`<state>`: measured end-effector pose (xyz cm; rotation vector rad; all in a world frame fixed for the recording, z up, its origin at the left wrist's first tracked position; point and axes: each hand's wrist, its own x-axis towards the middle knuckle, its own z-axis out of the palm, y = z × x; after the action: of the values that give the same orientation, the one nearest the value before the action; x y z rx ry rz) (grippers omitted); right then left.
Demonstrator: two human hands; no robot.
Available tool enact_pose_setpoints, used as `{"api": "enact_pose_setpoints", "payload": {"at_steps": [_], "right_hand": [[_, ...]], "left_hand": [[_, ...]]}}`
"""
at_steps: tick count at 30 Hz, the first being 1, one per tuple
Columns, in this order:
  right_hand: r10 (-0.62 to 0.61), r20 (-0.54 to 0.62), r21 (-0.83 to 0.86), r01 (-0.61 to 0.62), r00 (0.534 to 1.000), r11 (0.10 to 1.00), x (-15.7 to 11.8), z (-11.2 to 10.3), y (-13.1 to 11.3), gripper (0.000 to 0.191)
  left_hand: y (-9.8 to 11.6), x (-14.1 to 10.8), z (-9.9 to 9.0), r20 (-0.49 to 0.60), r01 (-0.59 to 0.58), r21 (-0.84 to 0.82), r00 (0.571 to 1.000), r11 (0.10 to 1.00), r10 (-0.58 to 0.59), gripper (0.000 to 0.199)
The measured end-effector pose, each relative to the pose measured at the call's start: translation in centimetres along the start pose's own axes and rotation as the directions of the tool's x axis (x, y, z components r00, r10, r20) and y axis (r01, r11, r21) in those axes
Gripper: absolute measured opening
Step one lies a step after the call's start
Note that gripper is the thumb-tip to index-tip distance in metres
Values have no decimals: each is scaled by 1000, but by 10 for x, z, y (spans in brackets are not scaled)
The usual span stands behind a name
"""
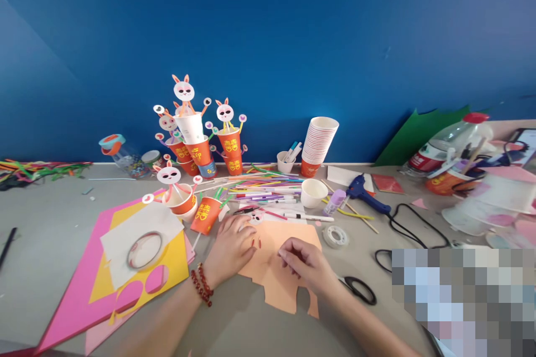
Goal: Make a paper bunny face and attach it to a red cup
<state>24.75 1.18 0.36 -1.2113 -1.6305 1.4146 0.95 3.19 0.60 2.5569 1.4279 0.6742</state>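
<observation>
A cut sheet of peach paper [278, 284] lies on the table in front of me. My left hand [230, 248] rests at its left edge, fingers spread and lying flat; small orange-red oval pieces [259, 242] show by its fingertips. Just above those fingers is a white rabbit face [256, 216], partly covered. Over the right part of the peach sheet, my right hand [304, 262] has its thumb and fingers pinched together; what they hold, if anything, is too small to name. Black-handled scissors [360, 290] lie beside my right wrist, their blades partly hidden.
Rabbit-topped cups [199, 153] stand at the back left, near pink and yellow sheets [94, 268] bearing a tape roll [144, 250]. Stacked cups [319, 142], a blue glue gun [368, 195], its black cord, a glue stick [335, 202] and clear tape [335, 236] are to the right.
</observation>
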Motion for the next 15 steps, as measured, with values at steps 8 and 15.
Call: {"api": "enact_pose_setpoints", "payload": {"at_steps": [8,15], "right_hand": [[-2,15,-56,3,1000,998,-1,0,-4,22],[-13,20,-139,16,1000,990,0,1,-2,18]], "left_hand": [[-12,0,-9,59,-29,12,998,1000,28,24],[-11,0,-4,68,-47,-26,997,999,49,19]]}}
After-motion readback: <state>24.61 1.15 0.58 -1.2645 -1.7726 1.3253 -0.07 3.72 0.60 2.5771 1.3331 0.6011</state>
